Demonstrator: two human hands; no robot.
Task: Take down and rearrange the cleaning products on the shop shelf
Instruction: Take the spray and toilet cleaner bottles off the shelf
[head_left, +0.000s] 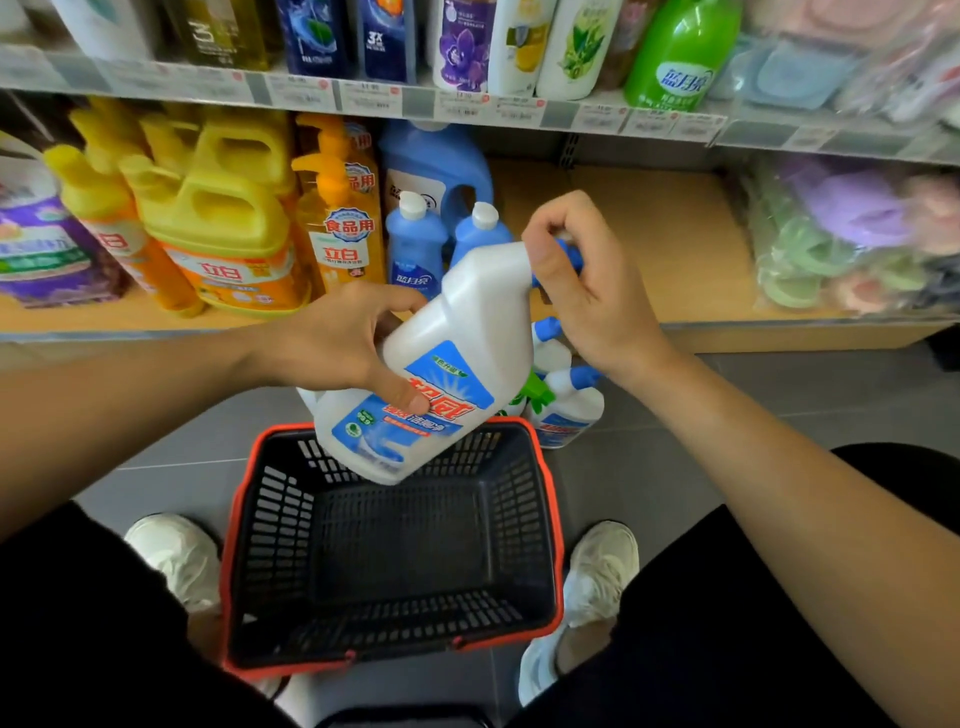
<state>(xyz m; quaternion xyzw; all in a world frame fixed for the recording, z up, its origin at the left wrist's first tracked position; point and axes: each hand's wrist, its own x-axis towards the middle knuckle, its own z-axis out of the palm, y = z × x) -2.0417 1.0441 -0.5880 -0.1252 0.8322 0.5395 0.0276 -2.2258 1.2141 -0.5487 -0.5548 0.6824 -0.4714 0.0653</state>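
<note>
White cleaner bottle (457, 358): left hand (343, 338) grips its body, right hand (582, 280) pinches its neck.

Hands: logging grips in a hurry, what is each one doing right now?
Left hand: holds the white bottle by its body.
Right hand: grips the same bottle at its blue cap.
</note>
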